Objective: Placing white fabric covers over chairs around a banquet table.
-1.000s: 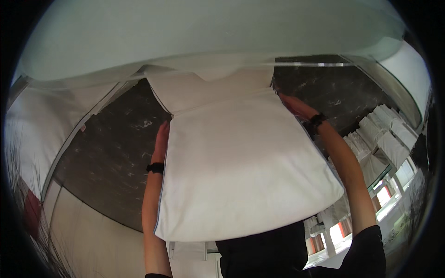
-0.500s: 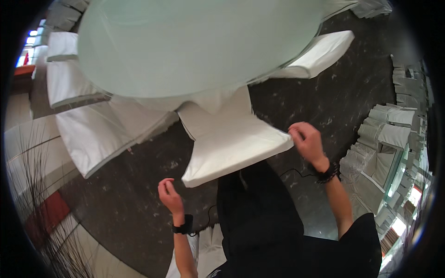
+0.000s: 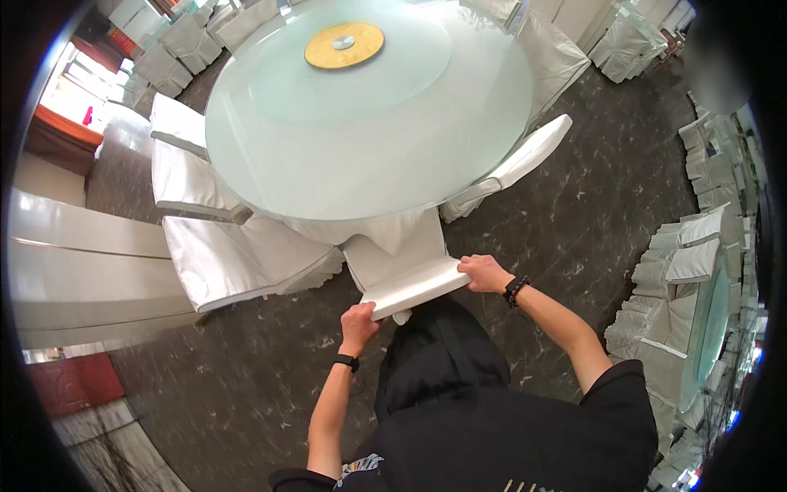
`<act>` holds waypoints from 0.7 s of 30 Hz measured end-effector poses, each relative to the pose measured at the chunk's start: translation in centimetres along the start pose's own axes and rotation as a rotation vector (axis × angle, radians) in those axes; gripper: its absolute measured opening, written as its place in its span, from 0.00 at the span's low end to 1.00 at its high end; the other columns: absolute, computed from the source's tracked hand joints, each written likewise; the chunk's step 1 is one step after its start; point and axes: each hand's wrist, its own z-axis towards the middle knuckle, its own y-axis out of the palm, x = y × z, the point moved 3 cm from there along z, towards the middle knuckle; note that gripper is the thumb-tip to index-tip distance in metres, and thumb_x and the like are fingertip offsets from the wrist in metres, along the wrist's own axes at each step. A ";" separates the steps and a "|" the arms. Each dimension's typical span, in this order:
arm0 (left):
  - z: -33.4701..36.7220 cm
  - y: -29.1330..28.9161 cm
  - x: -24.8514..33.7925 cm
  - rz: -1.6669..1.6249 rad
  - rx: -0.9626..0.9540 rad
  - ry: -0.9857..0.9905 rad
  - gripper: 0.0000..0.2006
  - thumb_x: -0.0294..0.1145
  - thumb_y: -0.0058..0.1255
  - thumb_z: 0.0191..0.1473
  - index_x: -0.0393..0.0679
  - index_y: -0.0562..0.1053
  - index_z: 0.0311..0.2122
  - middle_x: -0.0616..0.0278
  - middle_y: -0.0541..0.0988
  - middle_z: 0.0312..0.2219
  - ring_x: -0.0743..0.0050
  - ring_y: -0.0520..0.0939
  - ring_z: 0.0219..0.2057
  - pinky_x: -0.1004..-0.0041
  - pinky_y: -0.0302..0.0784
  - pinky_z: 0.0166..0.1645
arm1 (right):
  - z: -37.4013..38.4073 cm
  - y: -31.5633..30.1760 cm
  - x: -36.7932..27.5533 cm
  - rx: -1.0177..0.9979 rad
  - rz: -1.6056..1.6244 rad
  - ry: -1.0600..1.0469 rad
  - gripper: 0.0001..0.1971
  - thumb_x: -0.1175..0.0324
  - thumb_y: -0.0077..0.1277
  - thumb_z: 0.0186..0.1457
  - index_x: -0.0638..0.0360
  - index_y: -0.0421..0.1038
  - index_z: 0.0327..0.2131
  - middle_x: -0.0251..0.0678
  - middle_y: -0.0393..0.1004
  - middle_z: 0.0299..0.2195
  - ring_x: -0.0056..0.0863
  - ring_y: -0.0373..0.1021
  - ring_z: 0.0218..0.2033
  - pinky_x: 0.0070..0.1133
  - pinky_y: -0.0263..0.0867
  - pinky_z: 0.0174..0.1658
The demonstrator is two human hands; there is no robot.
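In front of me a chair with a white cloth cover (image 3: 418, 287) stands at the near edge of a round glass-topped table (image 3: 369, 164). My left hand (image 3: 358, 327) grips the left corner of its backrest, fingers closed over the top edge. At the backrest's right corner, my right hand (image 3: 485, 273) holds on in the same way. The front of the chair's seat reaches under the table's hanging white cloth (image 3: 385, 234). My body is close behind the backrest.
Several white-covered chairs ring the table, including one at left (image 3: 234, 258) and one at right (image 3: 525, 160). A yellow disc (image 3: 344, 45) sits at the table's centre. Another glass table (image 3: 709, 328) with covered chairs is at far right. A dark red panel (image 3: 74, 385) lies lower left.
Both hands have closed on the backrest corners; before, the left was apart from it and the right was beside its corner. The view has tilted up, showing more of the table.
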 end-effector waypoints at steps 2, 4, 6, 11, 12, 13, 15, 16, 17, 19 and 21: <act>0.4 0.2 0.2 0.008 0.001 0.009 0.11 0.33 0.61 0.37 0.46 0.74 0.29 0.58 0.79 0.25 0.55 0.81 0.29 0.60 0.76 0.32 | 0.0 -0.4 0.1 0.000 -0.001 0.017 0.10 0.68 0.57 0.39 0.57 0.72 0.29 0.37 0.72 0.31 0.39 0.73 0.35 0.34 0.70 0.39; 0.7 0.6 0.1 0.018 -0.016 -0.003 0.11 0.32 0.60 0.36 0.46 0.74 0.29 0.58 0.79 0.25 0.54 0.81 0.28 0.60 0.76 0.32 | 0.3 -0.7 0.4 -0.022 0.012 0.017 0.10 0.69 0.56 0.40 0.57 0.73 0.31 0.38 0.72 0.31 0.40 0.73 0.35 0.34 0.70 0.39; 0.5 0.8 -0.2 -0.001 -0.005 0.017 0.11 0.31 0.60 0.35 0.47 0.74 0.29 0.59 0.79 0.24 0.54 0.81 0.28 0.60 0.76 0.32 | 0.2 -0.7 0.5 -0.035 0.013 0.015 0.10 0.69 0.56 0.40 0.57 0.73 0.31 0.38 0.71 0.31 0.39 0.73 0.35 0.34 0.70 0.39; 1.7 1.3 -0.8 -0.051 -0.012 0.060 0.13 0.29 0.58 0.32 0.47 0.74 0.30 0.59 0.78 0.24 0.54 0.80 0.27 0.59 0.75 0.31 | 1.3 -1.2 1.4 -0.073 0.031 0.037 0.10 0.71 0.55 0.40 0.56 0.72 0.32 0.37 0.71 0.31 0.40 0.73 0.35 0.35 0.69 0.39; 1.7 1.4 -0.7 -0.042 -0.035 0.044 0.12 0.29 0.57 0.33 0.47 0.73 0.29 0.59 0.78 0.24 0.54 0.80 0.27 0.59 0.75 0.31 | 1.2 -1.4 1.4 -0.084 0.009 0.024 0.10 0.70 0.55 0.41 0.55 0.73 0.32 0.38 0.71 0.31 0.41 0.73 0.35 0.35 0.69 0.39; 2.2 1.4 -0.8 -0.043 -0.030 0.048 0.12 0.29 0.57 0.33 0.47 0.73 0.29 0.59 0.78 0.24 0.54 0.80 0.27 0.59 0.75 0.31 | 1.7 -1.6 1.6 -0.080 0.004 0.024 0.10 0.70 0.55 0.41 0.55 0.73 0.32 0.38 0.71 0.31 0.41 0.73 0.35 0.35 0.69 0.39; 3.1 1.5 -1.0 -0.026 -0.018 0.042 0.11 0.29 0.57 0.33 0.46 0.73 0.28 0.59 0.78 0.24 0.53 0.80 0.28 0.59 0.75 0.31 | 2.5 -2.1 2.1 -0.070 0.023 0.029 0.10 0.70 0.55 0.41 0.55 0.73 0.32 0.37 0.71 0.31 0.42 0.73 0.36 0.35 0.69 0.39; 3.6 1.6 -1.1 -0.032 -0.031 0.018 0.11 0.29 0.57 0.32 0.47 0.73 0.27 0.59 0.78 0.24 0.52 0.80 0.28 0.58 0.75 0.31 | 2.9 -2.3 2.4 -0.065 0.025 0.028 0.11 0.70 0.55 0.41 0.55 0.73 0.32 0.37 0.72 0.31 0.42 0.73 0.36 0.35 0.69 0.39; 3.8 1.6 -1.1 -0.035 -0.027 0.019 0.11 0.29 0.57 0.32 0.47 0.73 0.27 0.59 0.78 0.24 0.52 0.80 0.28 0.58 0.75 0.31 | 2.9 -2.5 2.7 -0.065 0.020 0.028 0.11 0.70 0.55 0.41 0.55 0.73 0.32 0.37 0.72 0.31 0.42 0.73 0.36 0.35 0.69 0.39; 4.8 1.7 -1.2 -0.018 -0.026 0.032 0.11 0.30 0.57 0.32 0.47 0.73 0.27 0.59 0.78 0.24 0.51 0.81 0.27 0.58 0.75 0.30 | 3.8 -3.3 2.9 -0.074 0.024 0.005 0.11 0.69 0.56 0.40 0.54 0.74 0.33 0.37 0.72 0.32 0.42 0.73 0.35 0.35 0.69 0.38; 5.4 1.6 -1.4 -0.024 -0.035 0.026 0.11 0.30 0.57 0.32 0.47 0.72 0.27 0.58 0.78 0.25 0.51 0.81 0.27 0.58 0.75 0.31 | 4.8 -3.9 3.4 -0.129 -0.026 0.010 0.12 0.69 0.57 0.40 0.55 0.74 0.34 0.37 0.73 0.33 0.43 0.73 0.35 0.35 0.70 0.39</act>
